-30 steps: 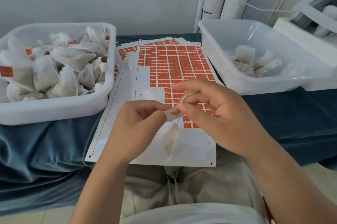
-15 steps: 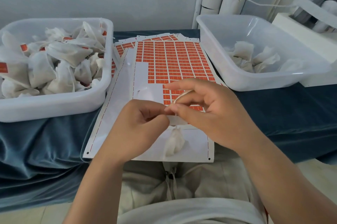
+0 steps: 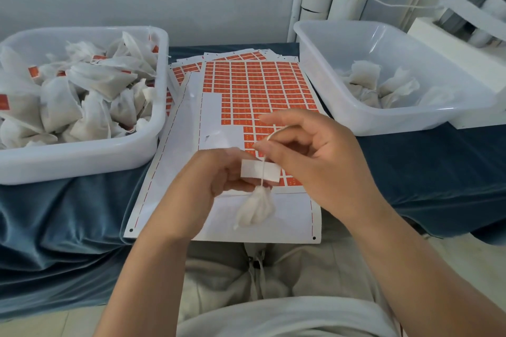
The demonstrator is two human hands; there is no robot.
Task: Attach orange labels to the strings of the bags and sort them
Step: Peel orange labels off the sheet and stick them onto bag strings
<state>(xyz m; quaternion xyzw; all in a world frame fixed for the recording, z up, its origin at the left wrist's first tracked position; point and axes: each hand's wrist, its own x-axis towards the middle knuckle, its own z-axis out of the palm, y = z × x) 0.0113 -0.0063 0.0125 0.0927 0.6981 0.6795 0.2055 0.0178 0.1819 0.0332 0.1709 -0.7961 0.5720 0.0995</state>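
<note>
My left hand (image 3: 210, 180) pinches one end of a peeled label (image 3: 260, 171), its white back turned up towards me. My right hand (image 3: 315, 161) pinches the white string (image 3: 263, 169) of a small white bag (image 3: 256, 209), and the string runs across the label. The bag hangs below the label, over the sticker sheet. A sheet of orange labels (image 3: 254, 90) lies on the table in front of me, with part of its rows peeled off.
A white bin (image 3: 82, 155) at the left holds several labelled bags. A white bin (image 3: 383, 123) at the right holds a few bags without labels. More label sheets lie under the top one. Blue cloth (image 3: 54, 213) covers the table; white pipes stand behind.
My hands have drawn apart a little, baring the label's white back with the string laid across it. The bag now hangs lower and further right.
</note>
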